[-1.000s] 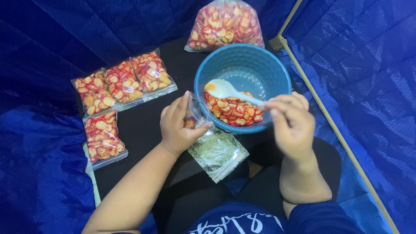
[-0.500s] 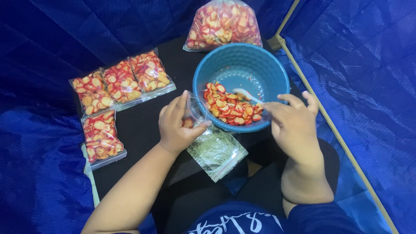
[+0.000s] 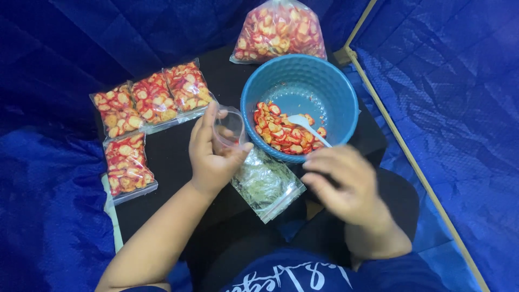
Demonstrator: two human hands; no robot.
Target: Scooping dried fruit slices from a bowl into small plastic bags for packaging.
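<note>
4 filled packets left of frame. Left hand pinches clear bag open, empty; right hand loosely curled, holding nothing; spoon in half-empty bowl.

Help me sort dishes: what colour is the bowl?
Blue bowl, clearest in the head view.

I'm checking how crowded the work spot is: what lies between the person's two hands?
In the head view, between the left hand and the right hand lies a stack of empty clear zip bags on the black surface.
</note>
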